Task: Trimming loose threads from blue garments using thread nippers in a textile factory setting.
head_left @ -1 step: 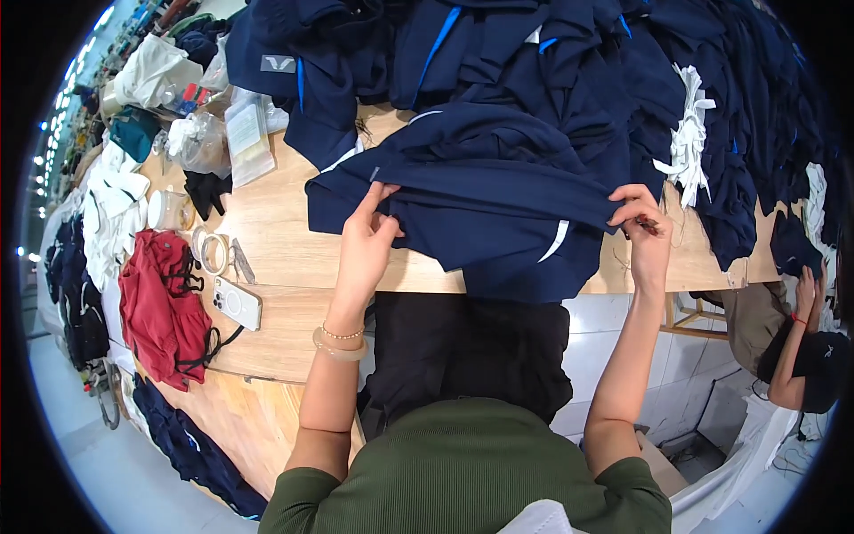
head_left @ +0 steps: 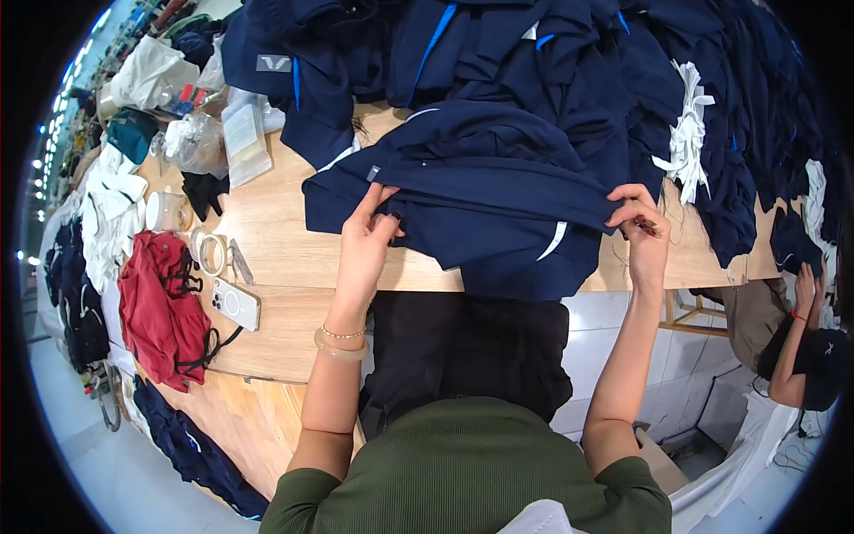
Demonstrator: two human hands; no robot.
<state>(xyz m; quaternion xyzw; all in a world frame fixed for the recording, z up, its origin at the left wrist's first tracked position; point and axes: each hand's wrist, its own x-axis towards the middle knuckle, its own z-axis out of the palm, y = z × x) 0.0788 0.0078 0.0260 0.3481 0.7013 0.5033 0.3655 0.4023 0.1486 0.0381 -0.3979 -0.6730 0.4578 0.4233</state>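
From my remote station I report as follows. The navy garment (head_left: 480, 205) lies on the near part of the table (head_left: 285, 222), directly before the wearer, its lower portion hanging past the front edge. A white curved stripe shows at its lower right. It is bunched at the top, with a long fold running between the two hands.

The left hand (head_left: 366, 222) holds the garment near its left end, index finger against the fold, grip narrow. Two bracelets (head_left: 341, 344) sit on that wrist. The right hand (head_left: 642, 222) grips the right end of the fold narrowly between its fingers. I note something small and dark red at this hand; I cannot tell what it is.

Behind the garment I find a pile (head_left: 507, 67) of navy cloth, with white strips (head_left: 685, 142) lying on it to the right.

On the table's left I record a phone (head_left: 237, 303), a ring (head_left: 225, 256) just beyond it, a red cloth (head_left: 162, 303), a jar (head_left: 163, 212), a black cloth (head_left: 203, 194) and a clear packet (head_left: 246, 142).

At far right, a co-worker's hands (head_left: 806, 289) touch dark cloth (head_left: 794, 242).
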